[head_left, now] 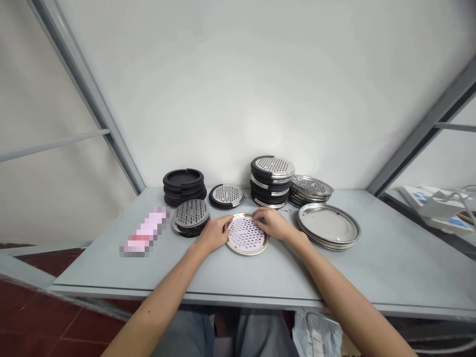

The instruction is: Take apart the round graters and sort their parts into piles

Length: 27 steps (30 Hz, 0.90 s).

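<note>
A perforated disc [243, 234], pale lilac in tint, lies flat inside a shallow round metal tray [249, 253] at the center of the frame, a little below the middle. The left hand [214, 233] is at the tray's left edge, thumb and forefinger touching the rim; I cannot tell whether they pinch it. The right hand [274, 223] reaches in from the right, its fingers bent and fingertips on the upper right of the disc; whether they grip or only press is hidden.

Just left of the left hand is a stack of dark gray perforated discs [191, 213], with a stack of black round dishes [184, 192] behind it. Above the tray in the frame lies a single black-edged perforated piece [227, 194], and right of that rises a taller black-and-silver stack [272, 181]. Perforated metal trays [311, 187] are piled beside it, and plain metal trays [329, 223] are stacked right of the right hand. A pixelated pink shape [147, 230] sits left of center on the gray table [394, 258]. A pale wall [238, 89] fills the upper frame, and a plastic bag [316, 334] shows at the bottom.
</note>
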{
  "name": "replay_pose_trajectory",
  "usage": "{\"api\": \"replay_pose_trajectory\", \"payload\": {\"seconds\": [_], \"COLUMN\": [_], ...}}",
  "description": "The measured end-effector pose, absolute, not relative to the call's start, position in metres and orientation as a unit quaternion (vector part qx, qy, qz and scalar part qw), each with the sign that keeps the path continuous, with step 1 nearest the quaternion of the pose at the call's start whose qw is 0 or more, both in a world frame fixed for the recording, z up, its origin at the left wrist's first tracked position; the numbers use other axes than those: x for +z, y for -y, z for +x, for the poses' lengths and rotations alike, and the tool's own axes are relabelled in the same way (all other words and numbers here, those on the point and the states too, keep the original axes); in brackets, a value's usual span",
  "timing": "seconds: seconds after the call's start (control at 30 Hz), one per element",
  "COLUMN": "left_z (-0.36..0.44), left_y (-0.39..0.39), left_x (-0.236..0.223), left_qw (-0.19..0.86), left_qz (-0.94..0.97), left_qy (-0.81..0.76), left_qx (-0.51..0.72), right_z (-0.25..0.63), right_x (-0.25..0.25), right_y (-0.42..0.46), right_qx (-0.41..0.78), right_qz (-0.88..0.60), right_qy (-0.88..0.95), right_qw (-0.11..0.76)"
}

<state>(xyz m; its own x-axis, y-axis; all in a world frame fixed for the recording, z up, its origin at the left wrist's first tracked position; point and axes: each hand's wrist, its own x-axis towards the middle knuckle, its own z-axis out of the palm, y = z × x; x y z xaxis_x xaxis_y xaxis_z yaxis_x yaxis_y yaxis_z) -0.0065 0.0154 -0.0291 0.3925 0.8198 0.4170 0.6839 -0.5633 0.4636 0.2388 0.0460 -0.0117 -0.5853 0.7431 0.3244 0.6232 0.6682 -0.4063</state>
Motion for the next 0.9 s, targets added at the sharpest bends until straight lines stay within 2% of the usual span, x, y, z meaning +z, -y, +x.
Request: {"api": "replay_pose_trajectory", "payload": {"seconds": [0.3,0.43,0.67,0.9], "left_z": [-0.008,-0.007,-0.007,-0.008], "left_y": [-0.016,-0.016,-0.009,-0.007], "left_x": [-0.032,-0.031,-0.020,-0.015], "left_qw": [0.143,0.174,0.166,0.176], "left_qz": [0.825,0.835,0.825,0.830], "left_qy": [-0.434,-0.406,-0.426,-0.414], "left_qx": [0.333,0.328,0.331,0.328], "right_z": [0.240,0.232,0.223,0.235], "right_x": [-0.006,-0.005,-0.011,-0.010], "right_y": [-0.043,-0.038,-0.035,-0.042], "right_qx": [0.127,0.121,0.145,0.090], "right_qz": [-0.416,-0.372,-0.354,-0.409], "right_qy": [0.862,0.876,0.888,0.878], "right_qw": [0.261,0.282,0.255,0.232]}}
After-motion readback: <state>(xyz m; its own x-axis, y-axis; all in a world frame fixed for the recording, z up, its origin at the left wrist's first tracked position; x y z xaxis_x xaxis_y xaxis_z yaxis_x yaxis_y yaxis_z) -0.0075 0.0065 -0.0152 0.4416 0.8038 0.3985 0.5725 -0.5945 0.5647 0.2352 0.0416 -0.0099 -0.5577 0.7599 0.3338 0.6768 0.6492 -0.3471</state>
